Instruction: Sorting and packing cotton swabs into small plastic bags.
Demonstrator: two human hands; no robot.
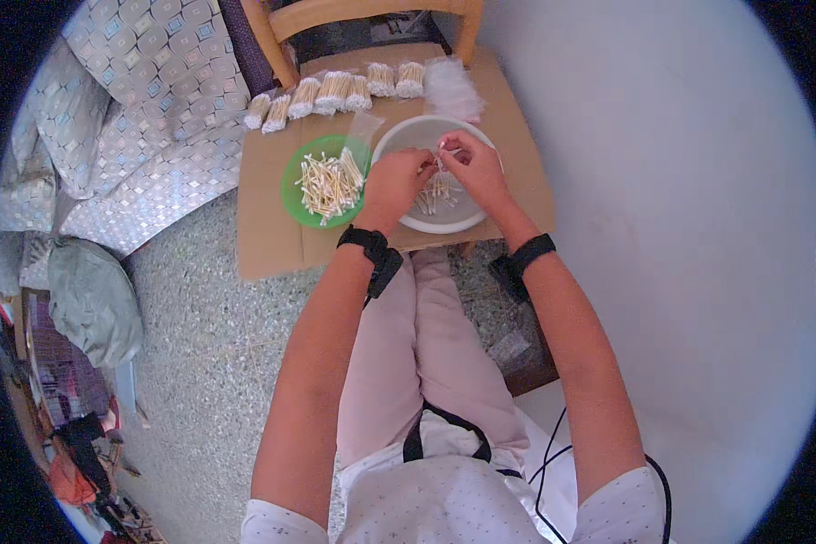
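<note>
Both hands meet above a white bowl (480, 221) on a sheet of cardboard. My left hand (395, 188) is closed in a pinch, its fingertips almost touching those of my right hand (477, 170). The right fingers are pinched too, near something small and pale that is too small to make out. Below them, loose cotton swabs (437, 197) lie in the white bowl, partly hidden by the hands. Left of it stands a green bowl (291, 196) with a heap of cotton swabs (328, 186). A clear plastic bag (363, 130) sticks up at its right edge, beside my left hand.
Several bagged bundles of cotton swabs (333, 91) line the far side of the cardboard (265, 249). Clear plastic bags (451, 88) lie at the row's right end. A wooden chair back (372, 13) rises behind. A pale wall (671, 181) borders the right; a patterned sofa (163, 172) stands left.
</note>
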